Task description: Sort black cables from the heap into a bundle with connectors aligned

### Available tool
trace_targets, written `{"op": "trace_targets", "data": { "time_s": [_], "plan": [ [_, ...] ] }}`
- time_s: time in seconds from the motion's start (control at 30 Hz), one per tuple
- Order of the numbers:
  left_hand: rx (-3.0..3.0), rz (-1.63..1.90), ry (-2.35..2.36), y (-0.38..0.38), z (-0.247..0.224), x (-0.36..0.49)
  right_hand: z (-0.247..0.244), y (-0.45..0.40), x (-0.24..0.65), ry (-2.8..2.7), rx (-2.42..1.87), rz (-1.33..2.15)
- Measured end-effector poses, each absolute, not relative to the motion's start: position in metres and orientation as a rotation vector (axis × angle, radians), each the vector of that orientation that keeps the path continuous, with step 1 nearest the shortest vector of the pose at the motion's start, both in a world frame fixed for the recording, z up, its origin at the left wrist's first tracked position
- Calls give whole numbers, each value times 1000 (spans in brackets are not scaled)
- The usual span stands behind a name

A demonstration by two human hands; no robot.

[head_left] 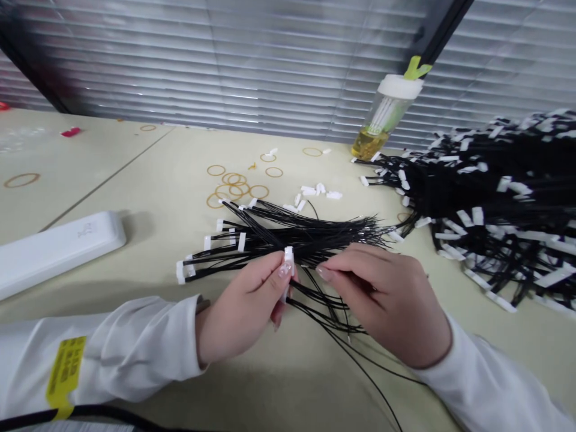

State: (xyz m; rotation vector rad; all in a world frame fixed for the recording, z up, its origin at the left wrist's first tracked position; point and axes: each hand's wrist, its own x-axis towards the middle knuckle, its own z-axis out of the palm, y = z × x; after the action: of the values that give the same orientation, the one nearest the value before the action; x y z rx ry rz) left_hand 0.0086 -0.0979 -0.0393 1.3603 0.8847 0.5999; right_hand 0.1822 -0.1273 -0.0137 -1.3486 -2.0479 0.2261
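My left hand pinches a white plastic connector between thumb and fingers. Several black wires run out of it to the right, below my right hand. Thumb and forefinger of my right hand are closed on the end of a thin black wire, close to the connector's right side; whether its tip is inside the connector I cannot tell. Just behind both hands lies a bundle of black wires with white connectors on its left ends.
A large heap of black wires with white connectors fills the right side. Loose white connectors and rubber bands lie behind the bundle. A bottle stands by the blinds; a white case lies at left.
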Motion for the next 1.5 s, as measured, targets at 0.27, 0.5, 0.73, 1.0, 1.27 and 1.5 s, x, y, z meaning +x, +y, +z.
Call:
{"op": "trace_targets", "data": {
  "time_s": [0.27, 0.5, 0.73, 1.0, 1.27, 1.5],
  "plan": [
    [1423, 585, 925, -99, -42, 8, -14, -130, 182, -2150, -1304, 186],
    [1428, 568, 924, -100, -41, 8, -13, -130, 181, -2180, -1302, 143],
    [1442, 554, 907, -99, -42, 7, -11, -129, 181, -2216, -1304, 152],
    [1540, 522, 905, -99, -41, 7, -17, -130, 178, -2251, -1357, 63],
    [1497, 519, 902, -97, -40, 9, -15, -128, 179, -2299, -1351, -84],
    [1347, 602, 976, -95, -39, 12, 12, -128, 207, -1733, -1488, 573]
  ]
}}
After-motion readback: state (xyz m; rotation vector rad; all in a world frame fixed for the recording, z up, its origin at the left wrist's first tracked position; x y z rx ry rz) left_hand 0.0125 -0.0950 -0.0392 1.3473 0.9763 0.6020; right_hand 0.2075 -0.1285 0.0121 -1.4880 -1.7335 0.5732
